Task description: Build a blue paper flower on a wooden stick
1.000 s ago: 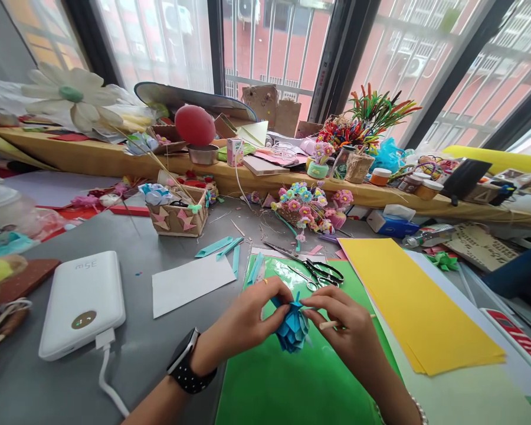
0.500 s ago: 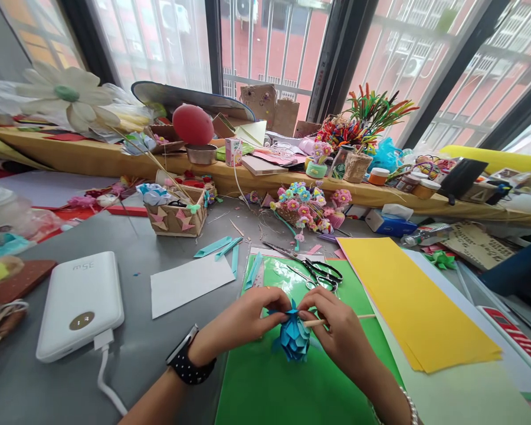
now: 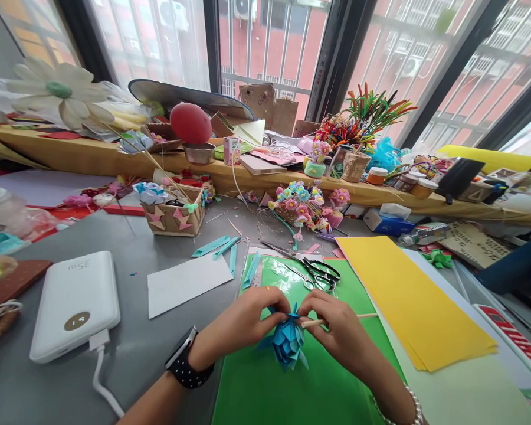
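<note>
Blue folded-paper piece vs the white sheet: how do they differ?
Shape: the blue folded-paper piece has layered, pointed flaps; the white sheet is flat.
Place: the blue piece is at the fingertips of the left hand and right hand; the white sheet lies on the grey table.
Colour: blue versus white.
Shared: both look like paper.

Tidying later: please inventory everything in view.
table: 1, grey, beneath
sheet: 1, green, front middle
paper piece: 1, blue, over sheet
stick: 1, pale, beside paper piece
scissors: 2, black and silver, sheet's far end
card: 1, white, left of sheet
folded strips: 4, light blue, near card
papers: at least 2, yellow, right
power bank: 1, white, left
box: 1, brown, back left
flower bunch: 1, multicoloured, back middle
round thing: 1, red, shelf
shelf clutter: too jumbled to count
left hand: 1, pinching paper piece
right hand: 1, holding stick
</note>
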`<action>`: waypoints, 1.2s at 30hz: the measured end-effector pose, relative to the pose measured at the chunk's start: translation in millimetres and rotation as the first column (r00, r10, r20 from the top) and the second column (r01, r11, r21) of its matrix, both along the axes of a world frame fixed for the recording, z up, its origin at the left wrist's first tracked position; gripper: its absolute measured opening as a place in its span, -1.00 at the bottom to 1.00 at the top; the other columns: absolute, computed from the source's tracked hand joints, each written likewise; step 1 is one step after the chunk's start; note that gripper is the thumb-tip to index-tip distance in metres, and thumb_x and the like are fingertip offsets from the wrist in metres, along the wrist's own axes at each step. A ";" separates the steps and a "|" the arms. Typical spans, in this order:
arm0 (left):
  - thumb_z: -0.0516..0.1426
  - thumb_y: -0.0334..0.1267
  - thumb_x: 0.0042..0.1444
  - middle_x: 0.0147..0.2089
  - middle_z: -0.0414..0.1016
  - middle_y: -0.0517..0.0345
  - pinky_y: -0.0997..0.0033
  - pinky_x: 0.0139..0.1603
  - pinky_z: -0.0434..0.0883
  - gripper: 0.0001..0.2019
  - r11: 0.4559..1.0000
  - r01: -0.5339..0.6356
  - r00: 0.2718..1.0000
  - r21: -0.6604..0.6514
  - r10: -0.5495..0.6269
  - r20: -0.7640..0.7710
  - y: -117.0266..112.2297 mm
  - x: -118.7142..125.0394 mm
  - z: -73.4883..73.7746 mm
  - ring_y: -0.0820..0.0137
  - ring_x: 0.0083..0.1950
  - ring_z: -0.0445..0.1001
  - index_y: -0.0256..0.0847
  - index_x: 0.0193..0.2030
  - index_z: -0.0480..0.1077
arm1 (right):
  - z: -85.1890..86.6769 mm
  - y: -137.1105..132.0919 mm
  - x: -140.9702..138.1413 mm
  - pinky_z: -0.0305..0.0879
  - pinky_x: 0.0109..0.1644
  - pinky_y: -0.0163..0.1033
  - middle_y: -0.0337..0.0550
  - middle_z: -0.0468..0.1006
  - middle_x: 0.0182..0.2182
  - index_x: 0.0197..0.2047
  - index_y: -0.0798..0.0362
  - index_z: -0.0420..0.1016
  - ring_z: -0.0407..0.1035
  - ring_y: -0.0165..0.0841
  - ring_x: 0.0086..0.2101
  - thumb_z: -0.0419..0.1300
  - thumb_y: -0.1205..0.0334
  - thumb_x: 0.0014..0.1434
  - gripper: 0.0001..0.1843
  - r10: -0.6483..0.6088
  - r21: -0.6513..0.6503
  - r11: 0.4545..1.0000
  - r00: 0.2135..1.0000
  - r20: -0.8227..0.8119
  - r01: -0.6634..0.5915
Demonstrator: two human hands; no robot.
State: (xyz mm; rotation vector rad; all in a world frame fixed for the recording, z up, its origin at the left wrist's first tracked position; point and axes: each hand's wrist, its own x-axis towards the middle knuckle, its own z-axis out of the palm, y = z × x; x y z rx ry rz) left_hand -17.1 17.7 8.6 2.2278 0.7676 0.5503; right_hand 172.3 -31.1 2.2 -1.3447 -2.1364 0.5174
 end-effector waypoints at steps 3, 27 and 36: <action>0.08 -0.42 0.08 -0.35 0.48 0.20 0.56 -0.27 0.30 -0.92 0.997 0.040 0.999 -0.063 -0.041 -0.005 2.5 -2.0 -0.8 0.46 -0.30 0.40 -0.25 -0.33 0.40 | 1.2 -1.6 -2.2 0.15 -0.42 -0.35 -0.23 0.43 -0.44 -0.45 0.06 0.36 0.32 -0.41 -0.45 0.10 0.42 0.09 -0.88 0.010 -0.028 1.000 1.000 0.020 -0.009; 0.06 -0.44 0.03 -0.38 0.47 0.20 0.54 -0.31 0.28 -0.93 0.998 -0.017 0.994 0.062 0.024 -0.110 -0.6 1.2 1.6 0.44 -0.33 0.40 -0.25 -0.38 0.35 | -2.1 -0.3 -6.4 0.20 -0.39 -0.35 -0.22 0.42 -0.43 -0.41 0.05 0.38 0.33 -0.41 -0.45 0.07 0.39 0.09 -0.89 -0.041 0.021 0.999 0.997 0.063 0.039; 0.06 -0.44 0.03 -0.39 0.47 0.21 0.51 -0.30 0.29 -0.92 0.999 -0.036 0.998 0.027 0.038 -0.060 -1.3 2.8 0.0 0.43 -0.33 0.40 -0.23 -0.39 0.36 | -1.9 -1.2 -4.3 0.25 -0.40 -0.33 -0.19 0.46 -0.45 -0.42 0.07 0.42 0.37 -0.38 -0.46 0.09 0.34 0.11 -0.89 -0.034 0.064 0.997 0.998 0.057 0.031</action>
